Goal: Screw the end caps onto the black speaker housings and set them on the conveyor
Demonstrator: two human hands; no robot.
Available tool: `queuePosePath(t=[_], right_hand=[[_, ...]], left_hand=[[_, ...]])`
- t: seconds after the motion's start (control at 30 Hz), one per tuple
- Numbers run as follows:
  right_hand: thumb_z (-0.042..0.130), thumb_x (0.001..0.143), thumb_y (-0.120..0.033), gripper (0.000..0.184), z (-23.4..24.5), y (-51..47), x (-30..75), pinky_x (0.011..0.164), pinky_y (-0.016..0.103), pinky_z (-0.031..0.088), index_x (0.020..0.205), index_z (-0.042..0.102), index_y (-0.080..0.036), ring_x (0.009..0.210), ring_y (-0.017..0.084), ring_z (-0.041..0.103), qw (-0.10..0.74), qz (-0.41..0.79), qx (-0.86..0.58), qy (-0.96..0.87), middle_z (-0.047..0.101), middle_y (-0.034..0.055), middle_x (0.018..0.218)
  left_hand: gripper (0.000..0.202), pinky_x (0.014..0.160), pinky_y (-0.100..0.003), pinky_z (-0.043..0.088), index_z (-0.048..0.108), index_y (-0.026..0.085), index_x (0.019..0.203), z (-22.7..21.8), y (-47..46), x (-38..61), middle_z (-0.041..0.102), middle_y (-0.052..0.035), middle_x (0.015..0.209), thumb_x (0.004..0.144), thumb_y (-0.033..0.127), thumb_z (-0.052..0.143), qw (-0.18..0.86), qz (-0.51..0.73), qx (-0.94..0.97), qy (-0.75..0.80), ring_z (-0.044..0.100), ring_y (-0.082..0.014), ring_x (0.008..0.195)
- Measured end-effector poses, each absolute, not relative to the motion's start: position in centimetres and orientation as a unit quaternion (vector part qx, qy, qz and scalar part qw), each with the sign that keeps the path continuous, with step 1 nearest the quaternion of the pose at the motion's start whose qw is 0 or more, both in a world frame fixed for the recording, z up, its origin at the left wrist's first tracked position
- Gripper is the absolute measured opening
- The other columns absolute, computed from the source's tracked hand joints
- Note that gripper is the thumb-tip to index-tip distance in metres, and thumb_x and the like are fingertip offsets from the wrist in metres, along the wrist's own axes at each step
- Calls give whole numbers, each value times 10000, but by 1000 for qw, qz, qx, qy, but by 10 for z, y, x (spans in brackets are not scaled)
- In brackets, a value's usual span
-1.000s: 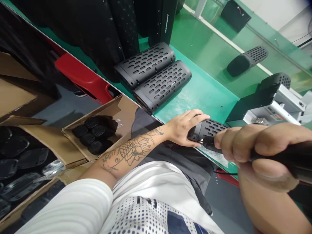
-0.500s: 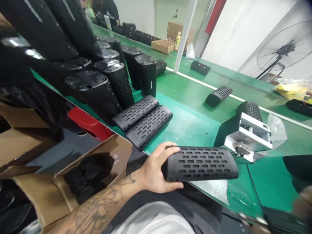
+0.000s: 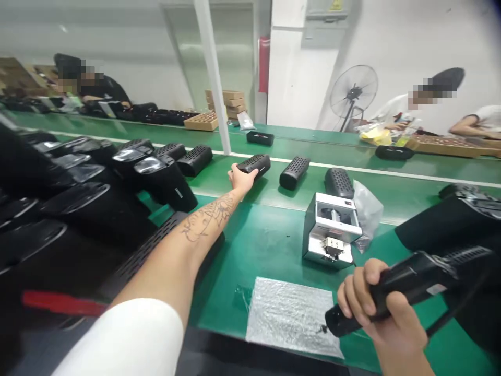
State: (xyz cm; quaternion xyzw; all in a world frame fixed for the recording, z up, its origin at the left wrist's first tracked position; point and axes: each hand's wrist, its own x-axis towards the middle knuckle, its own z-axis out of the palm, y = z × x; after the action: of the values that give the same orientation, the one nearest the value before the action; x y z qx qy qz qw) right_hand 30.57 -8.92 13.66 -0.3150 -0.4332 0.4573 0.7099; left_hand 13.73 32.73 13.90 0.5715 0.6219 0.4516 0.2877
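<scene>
My left hand [image 3: 243,178] reaches far forward and grips one end of a black casing with a slotted top [image 3: 256,163], at the green conveyor belt. My right hand [image 3: 385,300] is wrapped round a black electric screwdriver [image 3: 410,284], whose bit end points down and left. Below that tip lies a silvery bubble-wrap sheet [image 3: 291,316] at the table edge. Just beyond the right hand stands a white and dark screw feeder [image 3: 332,230]. Two more slotted casings, one in the middle [image 3: 295,172] and one behind the feeder [image 3: 338,183], lie on the belt.
Many upright black casings [image 3: 78,198] crowd the left side. A white post [image 3: 213,73] rises beyond my left hand. More dark casings [image 3: 450,219] stand at right. Co-workers [image 3: 97,86] sit across the belt, and a fan [image 3: 354,94] stands behind.
My left hand has carried a slotted casing from the near table edge forward to the belt. The right hand, blurred at the edge before, now shows with the screwdriver. The view has turned and lifted.
</scene>
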Motion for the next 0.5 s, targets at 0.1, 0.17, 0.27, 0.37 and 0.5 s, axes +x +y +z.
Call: queuePosePath(t=[0.1, 0.17, 0.27, 0.37, 0.5], right_hand=[[694, 1042, -646, 347, 118, -113, 325, 493, 264, 504, 1024, 638, -305, 427, 95, 374, 731, 448, -330, -394, 413, -75, 602], [684, 1029, -656, 366, 104, -127, 339, 499, 286, 519, 1013, 620, -296, 453, 110, 381, 747, 444, -355, -344, 409, -60, 615], [661, 1025, -655, 375, 90, -135, 356, 500, 317, 533, 1007, 595, -287, 482, 131, 401, 768, 432, -388, -273, 425, -42, 640], [681, 1024, -616, 345, 90, -126, 363, 494, 299, 529, 991, 611, -280, 469, 127, 432, 769, 422, -385, -285, 439, -42, 624], [698, 1042, -590, 314, 104, -110, 352, 507, 266, 526, 1002, 642, -284, 450, 100, 440, 771, 423, -361, -311, 457, -56, 617]], left_hand=[[911, 1400, -469, 347, 412, 212, 1615, 110, 340, 141, 469, -211, 1661, 873, 376, 916, 243, 413, 612, 630, 470, -340, 1630], [897, 1423, -556, 291, 428, 181, 1612, 96, 339, 139, 443, -242, 1683, 864, 337, 899, 209, 384, 634, 638, 434, -392, 1651], [854, 1458, -652, 86, 472, 138, 1609, 93, 337, 152, 305, -289, 1796, 856, 245, 860, 161, 346, 685, 620, 252, -465, 1746], [904, 1482, -561, -9, 479, 206, 1668, 104, 340, 204, 272, -196, 1879, 867, 279, 891, 157, 304, 765, 545, 146, -396, 1801], [1160, 1461, -625, 108, 438, 150, 1721, 119, 336, 297, 367, -291, 1829, 785, 494, 1031, 226, 258, 788, 511, 259, -469, 1757]])
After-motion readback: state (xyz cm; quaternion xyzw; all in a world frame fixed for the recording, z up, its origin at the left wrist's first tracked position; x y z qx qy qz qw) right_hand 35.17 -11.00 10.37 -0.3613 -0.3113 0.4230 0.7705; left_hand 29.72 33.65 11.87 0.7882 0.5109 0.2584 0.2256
